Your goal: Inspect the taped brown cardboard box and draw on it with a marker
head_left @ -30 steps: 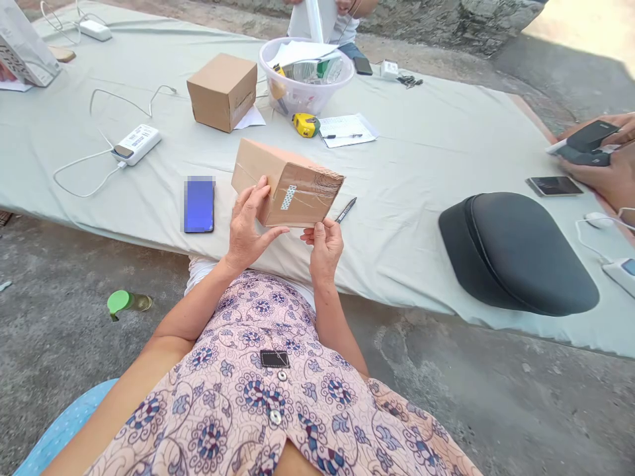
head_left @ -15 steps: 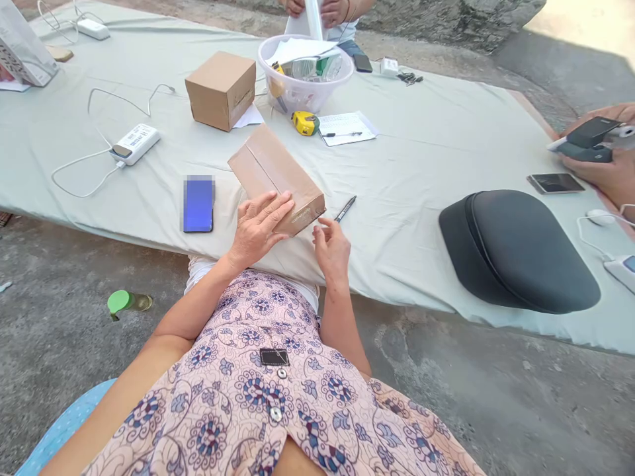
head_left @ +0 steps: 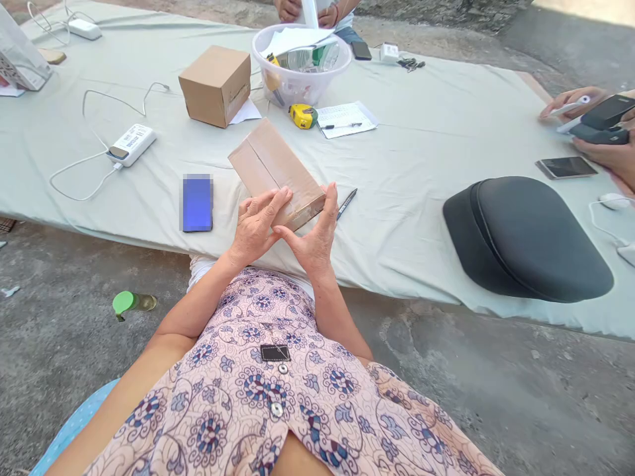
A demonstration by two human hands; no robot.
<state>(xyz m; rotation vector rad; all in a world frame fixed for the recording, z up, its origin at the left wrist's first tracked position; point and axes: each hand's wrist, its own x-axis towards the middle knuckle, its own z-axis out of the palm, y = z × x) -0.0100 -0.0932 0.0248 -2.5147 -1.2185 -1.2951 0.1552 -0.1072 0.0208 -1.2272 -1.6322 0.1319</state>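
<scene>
A taped brown cardboard box lies at an angle in front of me at the table's near edge. My left hand holds it, fingers across its top near the seam and thumb at the near side. My right hand spans the near end, thumb at the left corner and fingers at the right corner. Whether the near end is lifted off the cloth, I cannot tell. Just right of my right hand lies a dark pen. A phone with a blurred screen lies left of the box.
Beyond are another cardboard box, a plastic basket, a yellow tape measure and a paper. A black padded case sits at right. A power strip trails cable at left. Two other people's hands work at the far and right edges.
My right hand has moved up from beside the box and opened around its near end. My left hand stays on the box. At right, the other person's hands have shifted.
</scene>
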